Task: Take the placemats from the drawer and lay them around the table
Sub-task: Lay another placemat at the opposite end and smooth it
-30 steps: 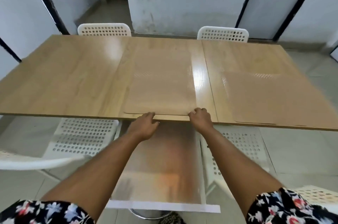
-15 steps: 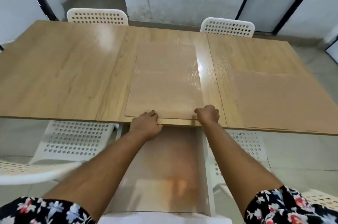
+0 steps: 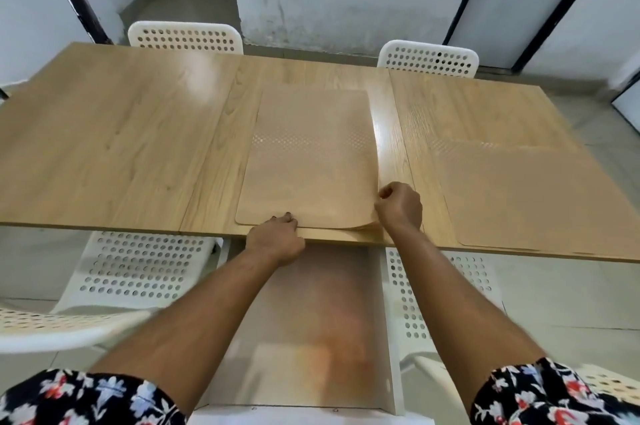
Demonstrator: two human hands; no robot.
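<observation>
Both hands sit at the near edge of the counter (image 3: 114, 147). On the left, the left hand (image 3: 277, 239) lies knuckles-up with its fingertips pressing the near edge of the placemat stack (image 3: 311, 161), not closed around anything. Half a second ago the right hand also rested flat on that near edge; now the right hand (image 3: 400, 204) has shifted to the stack's near right corner and pinches the top sheet, whose right edge curls up off the ones beneath (several layers show there). The stack lies at the counter's middle, long axis running near to far. Further right, a second placemat (image 3: 530, 196) lies flat, long axis left to right. Below the counter, between the arms, the drawer (image 3: 311, 320) stands pulled out.
</observation>
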